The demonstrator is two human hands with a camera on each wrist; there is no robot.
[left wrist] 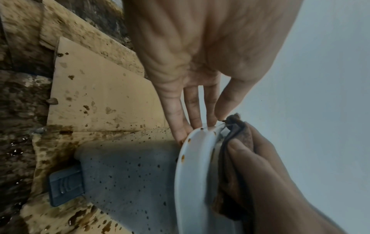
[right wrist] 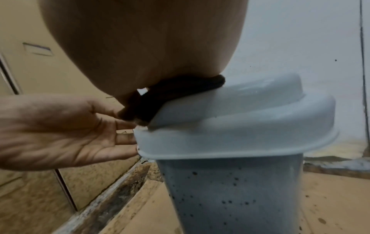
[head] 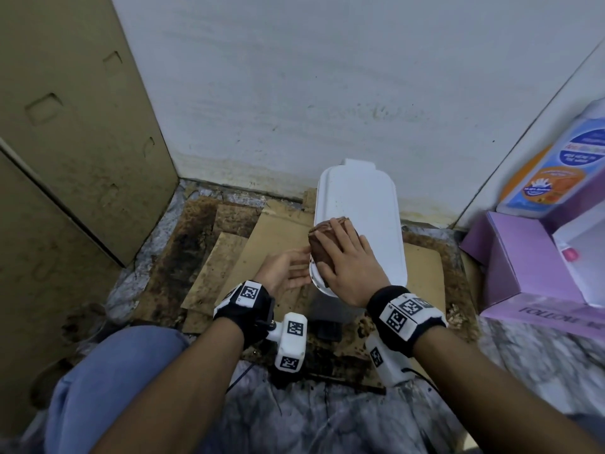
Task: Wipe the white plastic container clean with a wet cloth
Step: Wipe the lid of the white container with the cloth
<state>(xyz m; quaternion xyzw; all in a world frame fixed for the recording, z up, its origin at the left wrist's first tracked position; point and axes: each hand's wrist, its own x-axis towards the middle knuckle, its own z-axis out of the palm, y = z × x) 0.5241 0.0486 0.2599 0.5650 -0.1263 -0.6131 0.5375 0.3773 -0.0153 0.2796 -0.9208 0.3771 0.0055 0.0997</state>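
The right hand presses a folded brown wet cloth flat-fingered on the tall white plastic container's near lid end — long axis running away; the left hand, fingers straight, steadies its rim.

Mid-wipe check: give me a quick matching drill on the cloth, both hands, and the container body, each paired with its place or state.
1. brown cloth
2. left hand
3. right hand
4. container body

a. dotted with dark specks
b. fingertips against the lid's rim
c. pressing flat on the cloth
d. lying on the white lid

Pairs: 1-d, 2-b, 3-c, 4-a
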